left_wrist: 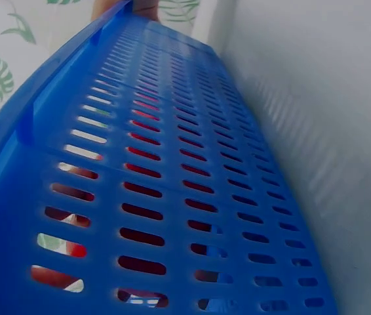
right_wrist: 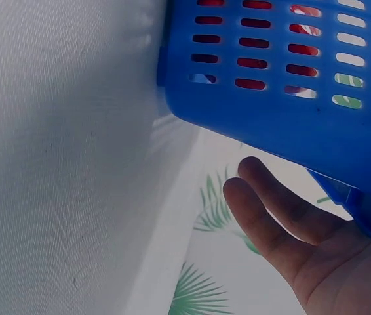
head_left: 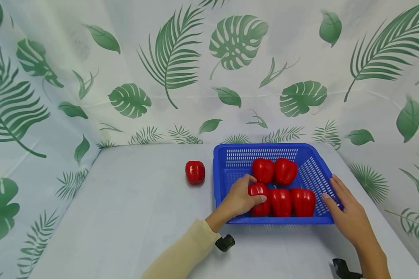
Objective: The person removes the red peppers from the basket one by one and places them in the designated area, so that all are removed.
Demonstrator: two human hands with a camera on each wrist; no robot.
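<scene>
While blue basket (head_left: 265,221) holds five peppers (head_left: 281,203), one in left grip (head_left: 240,195)

Peppers (head_left: 281,202) in basket (head_left: 281,220) (lone pepper (head_left: 195,173) to its left).

Left hand (head_left: 239,198) curled in grip, thumb and index apart; left forearm (head_left: 185,252) sleeved, angled forward and rightward. Right hand (head_left: 350,215) nearly straight-fingered, thumb apart; right wrist (head_left: 371,250) bare.
</scene>
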